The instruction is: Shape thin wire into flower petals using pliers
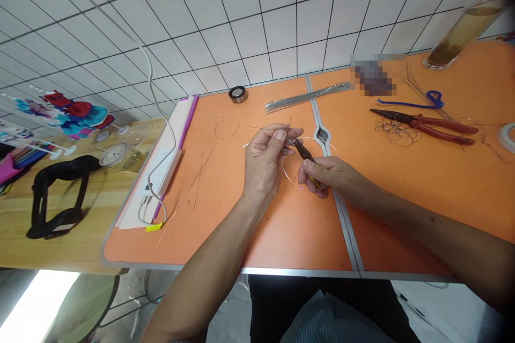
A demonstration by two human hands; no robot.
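Note:
My left hand [263,158] is closed in a pinch on thin silvery wire [286,171], part of which curves down below the fingers. My right hand [322,174] grips a small pair of pliers [303,151] with dark jaws and a bit of yellow at the handle. The jaws point up and left and meet the wire at my left fingertips; whether they are clamped on it is too small to tell. Both hands are above the middle of the orange folding table [298,241], close to its metal seam. Tiny pink specks lie under my right hand.
Behind my hands lies a bundle of straight wires [308,97], with a roll of black tape [238,94] to its left. Red-handled pliers [426,123] rest on tangled wire at right, near a blue hooked piece [434,99] and a glass of tea [462,32]. A power strip [163,171] sits left.

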